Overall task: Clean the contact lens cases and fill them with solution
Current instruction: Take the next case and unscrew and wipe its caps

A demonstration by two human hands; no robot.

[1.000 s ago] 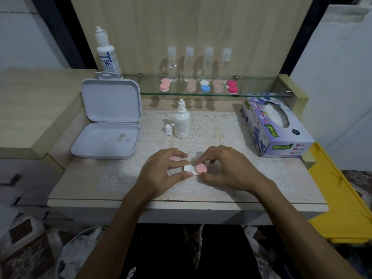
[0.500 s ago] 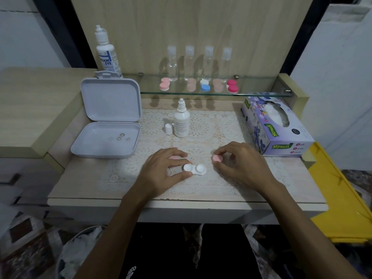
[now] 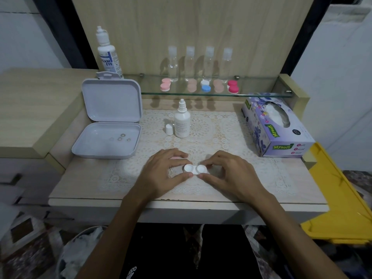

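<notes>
Our fingers [image 3: 188,174] are clamped on the white lens case [image 3: 194,169]: the left hand [image 3: 161,172] pinches its left well between thumb and forefinger, and the right hand [image 3: 229,174] pinches the right well the same way. The case lies flat on the lace mat [image 3: 221,125] near the front edge of the desk [image 3: 84,178], both wells uncapped and facing up. One pink cap [image 3: 177,157] peeks out just behind our left fingers; we cannot see the other.

We judge the step in hand to be readying this open case for rinsing and filling. To do it well, we should keep the case level so neither well spills, and hold it by the outer rims without touching the inside of the wells. The small solution bottle [image 3: 182,122] stands uncapped behind us on the mat, its little white cap [image 3: 169,129] just beside it, so one hand can let go and reach it while the other steadies the case. We should aim the nozzle above each well without touching plastic, squeeze gently, and stop short of the brim. The tissue box [image 3: 281,135] at the right is handy for wiping.
</notes>
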